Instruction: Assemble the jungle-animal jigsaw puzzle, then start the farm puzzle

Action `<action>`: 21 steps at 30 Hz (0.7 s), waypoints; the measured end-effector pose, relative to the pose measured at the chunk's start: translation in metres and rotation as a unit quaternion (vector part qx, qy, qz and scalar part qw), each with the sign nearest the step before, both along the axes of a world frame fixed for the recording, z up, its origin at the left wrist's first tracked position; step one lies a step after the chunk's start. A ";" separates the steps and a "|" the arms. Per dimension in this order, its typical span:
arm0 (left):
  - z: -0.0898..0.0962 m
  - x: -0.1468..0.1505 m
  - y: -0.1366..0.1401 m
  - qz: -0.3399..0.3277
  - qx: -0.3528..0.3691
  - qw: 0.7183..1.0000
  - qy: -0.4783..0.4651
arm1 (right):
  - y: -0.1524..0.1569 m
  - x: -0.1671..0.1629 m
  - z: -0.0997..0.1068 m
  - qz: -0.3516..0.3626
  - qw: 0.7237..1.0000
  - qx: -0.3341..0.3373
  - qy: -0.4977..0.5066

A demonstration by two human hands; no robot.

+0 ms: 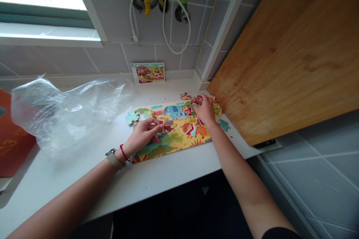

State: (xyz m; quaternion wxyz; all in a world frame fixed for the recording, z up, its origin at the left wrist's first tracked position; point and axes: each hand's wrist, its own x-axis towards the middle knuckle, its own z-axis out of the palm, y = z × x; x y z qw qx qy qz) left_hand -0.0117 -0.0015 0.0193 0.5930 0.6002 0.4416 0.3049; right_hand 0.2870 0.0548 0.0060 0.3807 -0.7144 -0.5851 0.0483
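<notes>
A colourful jigsaw puzzle with a yellow ground, a blue elephant and green plants lies flat on the white counter. My left hand is over its left half, thumb and fingers pinching a purple and red puzzle piece. At the puzzle's upper right edge, my right hand has its fingers bent around a red puzzle piece beside a pile of loose pieces. A loose red and white piece rests on the picture. Pale teal pieces lie at its left corner.
Against the tiled wall leans a farm picture card. A crumpled clear plastic bag and an orange box are on the left. A wooden board slants along the right. White cable and pipes hang above.
</notes>
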 end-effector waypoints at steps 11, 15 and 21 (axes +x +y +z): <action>0.002 0.000 0.000 -0.003 -0.007 1.000 -0.015 | -0.017 -0.013 0.009 0.047 0.982 -0.161 -0.082; 0.002 0.000 0.001 -0.003 -0.007 1.000 -0.020 | -0.018 -0.015 0.009 0.058 0.981 -0.170 -0.069; -0.001 0.000 0.002 -0.008 0.000 1.000 -0.021 | -0.016 -0.017 0.008 0.121 0.985 -0.122 -0.017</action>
